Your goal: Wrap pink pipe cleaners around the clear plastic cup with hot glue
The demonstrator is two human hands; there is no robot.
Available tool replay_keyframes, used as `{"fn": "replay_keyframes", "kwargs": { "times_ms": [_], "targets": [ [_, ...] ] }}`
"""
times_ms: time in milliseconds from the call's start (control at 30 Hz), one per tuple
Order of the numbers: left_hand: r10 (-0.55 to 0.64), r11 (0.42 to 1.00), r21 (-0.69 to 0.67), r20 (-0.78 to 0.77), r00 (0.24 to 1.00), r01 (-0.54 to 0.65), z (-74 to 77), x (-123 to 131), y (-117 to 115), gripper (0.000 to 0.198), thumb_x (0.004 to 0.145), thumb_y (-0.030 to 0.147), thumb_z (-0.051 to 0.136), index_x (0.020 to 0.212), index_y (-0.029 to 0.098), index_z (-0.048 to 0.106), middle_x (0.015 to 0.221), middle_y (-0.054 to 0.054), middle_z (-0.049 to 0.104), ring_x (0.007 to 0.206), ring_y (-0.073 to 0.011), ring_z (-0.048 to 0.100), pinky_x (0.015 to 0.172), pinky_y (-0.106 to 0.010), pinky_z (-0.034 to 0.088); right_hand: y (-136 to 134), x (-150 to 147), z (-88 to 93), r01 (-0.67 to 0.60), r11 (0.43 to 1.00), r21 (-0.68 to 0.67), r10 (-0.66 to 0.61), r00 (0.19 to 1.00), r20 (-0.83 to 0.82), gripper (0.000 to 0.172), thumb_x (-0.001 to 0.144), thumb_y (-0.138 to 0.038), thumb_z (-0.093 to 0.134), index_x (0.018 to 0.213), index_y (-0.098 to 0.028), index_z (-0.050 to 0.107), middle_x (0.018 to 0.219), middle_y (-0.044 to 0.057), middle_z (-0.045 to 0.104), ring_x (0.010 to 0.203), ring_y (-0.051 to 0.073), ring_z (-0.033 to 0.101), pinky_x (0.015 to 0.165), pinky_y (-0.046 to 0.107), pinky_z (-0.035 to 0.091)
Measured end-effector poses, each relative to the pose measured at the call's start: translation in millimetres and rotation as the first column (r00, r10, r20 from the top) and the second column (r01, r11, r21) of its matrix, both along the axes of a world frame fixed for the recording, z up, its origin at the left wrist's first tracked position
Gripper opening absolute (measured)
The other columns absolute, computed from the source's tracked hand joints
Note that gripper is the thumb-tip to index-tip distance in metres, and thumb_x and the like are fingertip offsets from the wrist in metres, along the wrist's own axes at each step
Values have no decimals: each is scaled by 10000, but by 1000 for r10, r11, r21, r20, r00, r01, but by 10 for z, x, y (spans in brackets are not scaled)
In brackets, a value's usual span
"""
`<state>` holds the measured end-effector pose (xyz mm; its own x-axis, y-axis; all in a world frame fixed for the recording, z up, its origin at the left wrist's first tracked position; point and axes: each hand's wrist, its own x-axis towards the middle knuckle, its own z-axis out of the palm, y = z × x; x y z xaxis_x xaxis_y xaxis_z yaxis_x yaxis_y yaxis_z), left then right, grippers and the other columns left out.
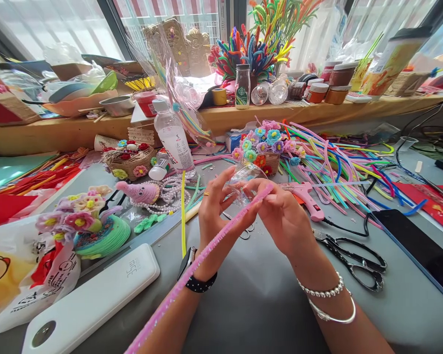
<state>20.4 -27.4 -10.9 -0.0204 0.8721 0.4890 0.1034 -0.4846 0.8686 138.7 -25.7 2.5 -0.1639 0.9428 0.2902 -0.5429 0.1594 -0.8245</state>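
Observation:
A pink pipe cleaner (206, 258) runs slantwise from the bottom edge up to my right hand (286, 216), whose thumb and fingers pinch it near its upper end. My left hand (216, 219) is curled around a clear, rounded cup-like vessel (249, 172); its thumb lies along the pipe cleaner. Fingers cover much of the vessel, so its full shape is hidden. Below the hands, small scissors (245, 233) show in part on the grey table. Just right of my right hand lies a pink glue gun (312, 200).
Black-handled scissors (358, 260) and a phone (417, 246) lie at right. Loose pipe cleaners (335, 167) spread behind. At left are a white power bank (96, 300), a green flower pot (103, 236) and a plastic bottle (173, 140). A crowded ledge (203, 115) runs across the back.

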Motion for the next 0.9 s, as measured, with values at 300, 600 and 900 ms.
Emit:
{"fn": "replay_keyframes", "kwargs": {
  "times_ms": [300,600,900],
  "targets": [
    [1,999,-35,49,999,1,42,21,-13,610,668,299,734,1223,294,480,1235,-65,514,1008,-218,600,826,-333,541,15,14,25,19,1000,5,-19,1000,12,241,716,-175,425,610,-251,628,857,11,615,977,191,530,925,337,405],
    [-3,1000,-24,62,998,4,112,-7,18,430,735,433,647,1092,232,517,943,-26,613,838,-149,613,727,-264,529,-19,18,44,-20,991,135,22,1000,-9,241,792,-205,466,752,-300,685,895,-29,654,979,192,554,927,367,382],
    [-3,997,-78,40,999,6,93,-16,38,417,755,453,614,1099,240,513,1014,-39,614,957,-187,580,858,-337,472,2,22,57,0,999,44,-4,997,80,233,790,-210,445,782,-241,675,895,9,623,959,191,544,919,343,387]
  ]
}}
